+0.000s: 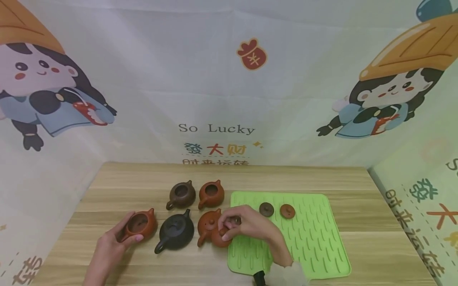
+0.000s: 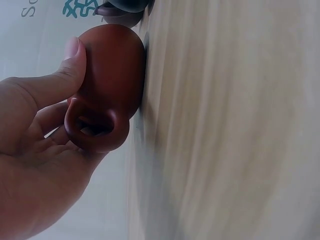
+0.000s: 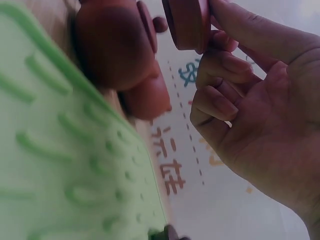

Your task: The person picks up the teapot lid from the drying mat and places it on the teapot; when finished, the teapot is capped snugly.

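Observation:
My left hand (image 1: 114, 240) grips a lidless red-brown clay teapot (image 1: 148, 223) at the left of the table. Its opening faces up in the head view. In the left wrist view the thumb lies along the body of this teapot (image 2: 112, 65), above its looped handle (image 2: 97, 145), and its base is right at the tabletop. My right hand (image 1: 247, 222) pinches a reddish teapot lid (image 3: 189, 25) between thumb and fingers. In the head view that lid (image 1: 221, 238) overlaps a lidded orange-brown teapot (image 1: 204, 221). A black teapot (image 1: 176, 233) with its lid on stands between the hands.
Behind stand two lidless teapots, one dark brown (image 1: 187, 199) and one orange-brown (image 1: 216, 198). A green ridged mat (image 1: 304, 246) lies at the right, bearing a dark lid (image 1: 266, 209) and an orange-brown lid (image 1: 287, 211). A printed cloth (image 1: 229, 87) surrounds the wooden table (image 1: 386, 246).

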{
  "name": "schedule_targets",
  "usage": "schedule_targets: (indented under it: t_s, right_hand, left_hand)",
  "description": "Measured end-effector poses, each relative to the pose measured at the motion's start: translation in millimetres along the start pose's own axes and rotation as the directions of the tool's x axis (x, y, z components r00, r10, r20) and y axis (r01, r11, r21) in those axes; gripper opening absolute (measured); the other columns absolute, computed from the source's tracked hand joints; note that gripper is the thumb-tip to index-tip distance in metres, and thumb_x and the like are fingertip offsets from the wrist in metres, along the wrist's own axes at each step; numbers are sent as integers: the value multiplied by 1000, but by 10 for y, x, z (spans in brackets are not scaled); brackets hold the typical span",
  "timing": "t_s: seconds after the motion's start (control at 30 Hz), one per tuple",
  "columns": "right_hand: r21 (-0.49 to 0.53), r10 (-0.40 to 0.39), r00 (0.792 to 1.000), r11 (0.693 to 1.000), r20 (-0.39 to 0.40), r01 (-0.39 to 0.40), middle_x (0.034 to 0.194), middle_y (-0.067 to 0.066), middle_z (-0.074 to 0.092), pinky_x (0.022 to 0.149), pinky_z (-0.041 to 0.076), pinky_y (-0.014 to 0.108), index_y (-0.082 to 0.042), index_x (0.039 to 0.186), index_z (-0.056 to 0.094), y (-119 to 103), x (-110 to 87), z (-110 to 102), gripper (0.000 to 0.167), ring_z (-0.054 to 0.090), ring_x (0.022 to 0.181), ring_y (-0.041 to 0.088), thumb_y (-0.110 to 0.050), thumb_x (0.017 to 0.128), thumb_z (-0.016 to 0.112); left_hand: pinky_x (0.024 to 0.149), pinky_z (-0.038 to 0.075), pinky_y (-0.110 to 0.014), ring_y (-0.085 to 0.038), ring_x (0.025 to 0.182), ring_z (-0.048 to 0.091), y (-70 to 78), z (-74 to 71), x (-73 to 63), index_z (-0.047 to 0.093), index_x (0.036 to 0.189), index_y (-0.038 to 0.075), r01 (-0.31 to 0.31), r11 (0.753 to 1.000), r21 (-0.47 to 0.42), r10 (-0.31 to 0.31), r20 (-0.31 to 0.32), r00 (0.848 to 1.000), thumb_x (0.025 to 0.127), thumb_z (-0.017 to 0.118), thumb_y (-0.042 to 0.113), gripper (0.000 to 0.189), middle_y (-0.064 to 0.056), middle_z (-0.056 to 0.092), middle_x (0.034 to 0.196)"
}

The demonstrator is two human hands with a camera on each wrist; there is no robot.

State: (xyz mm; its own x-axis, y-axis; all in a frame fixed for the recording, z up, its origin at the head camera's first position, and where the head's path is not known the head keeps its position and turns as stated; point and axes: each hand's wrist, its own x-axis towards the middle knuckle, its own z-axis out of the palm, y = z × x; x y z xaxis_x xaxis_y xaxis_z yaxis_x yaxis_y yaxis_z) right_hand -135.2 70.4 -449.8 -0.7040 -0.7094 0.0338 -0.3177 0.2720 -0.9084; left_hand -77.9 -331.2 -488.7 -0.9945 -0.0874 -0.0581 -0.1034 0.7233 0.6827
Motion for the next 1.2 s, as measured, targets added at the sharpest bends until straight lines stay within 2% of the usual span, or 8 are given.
schedule_targets:
  t_s: [0.3,0.5,0.73,1.07,1.2]
  right_hand:
    - [83,-26,998,996,62,21,75,-8,49,73,40,18,-3,97,75,-98,262,136,16,45,70,2,-1,88,88]
    - [120,-10,997,993,80,0,73,-8,48,70,37,18,0,99,76,-145,399,221,16,42,68,1,2,88,88]
    - [67,-7,997,998,81,2,72,-8,46,69,36,17,-1,100,77,-210,501,277,17,41,67,-1,0,88,89]
    - [13,-93,988,996,124,92,72,-9,45,70,36,15,-3,99,75,-279,732,379,18,38,66,-2,-4,88,90]
    - [6,-73,988,997,134,73,73,-9,47,70,38,15,-4,99,76,-330,801,410,17,39,67,-2,-5,89,90]
  left_hand:
    - [115,45,-72,-60,144,48,-11,-3,5,45,162,-4,9,1000,-4,-9,8,1000,94,87,16,83,-39,48,153]
    - [115,44,-73,-61,144,47,-12,-8,12,45,163,-4,12,1000,-2,-12,16,1000,95,87,17,83,-39,47,153]
    - [116,43,-74,-61,145,46,-20,-11,22,44,164,-3,24,1000,0,-24,30,999,95,87,19,84,-39,47,153]
    - [115,45,-68,-56,145,50,-18,-6,7,45,163,-3,28,1000,-11,-27,19,999,94,88,19,84,-36,50,152]
    - [117,43,-66,-55,146,49,-14,-7,4,45,164,-2,41,999,-20,-40,24,999,94,87,19,84,-35,49,154]
